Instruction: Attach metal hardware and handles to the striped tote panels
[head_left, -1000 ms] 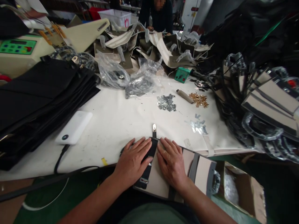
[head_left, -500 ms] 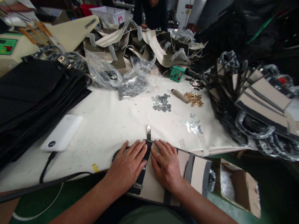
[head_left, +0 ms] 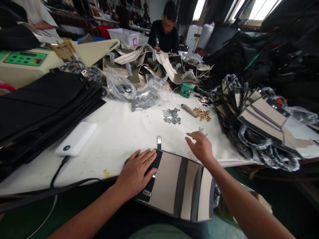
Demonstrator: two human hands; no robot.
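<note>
A beige and dark striped bag panel [head_left: 169, 181] lies at the table's front edge, partly over my lap. My left hand [head_left: 137, 171] rests flat on its dark left end, fingers spread. A short dark strap with a metal clasp [head_left: 159, 141] sticks out from the panel's far edge. My right hand [head_left: 200, 146] hovers off the panel, above the table to its upper right, fingers apart and nothing seen in them. Just beyond that hand are small silvery strips [head_left: 203, 131], partly hidden by it.
Around the white table [head_left: 119, 132] are a white power bank [head_left: 77, 137], black panels [head_left: 45, 106], metal plates [head_left: 171, 116], gold pieces [head_left: 202, 114], a green box [head_left: 186, 90] and stacked bag parts [head_left: 264, 116]. A person [head_left: 163, 35] sits across. Below right is a carton [head_left: 249, 199].
My right hand has lifted off the panel and moved right and forward over the table. My left hand stays on the panel. The view has tilted up, showing more of the room.
</note>
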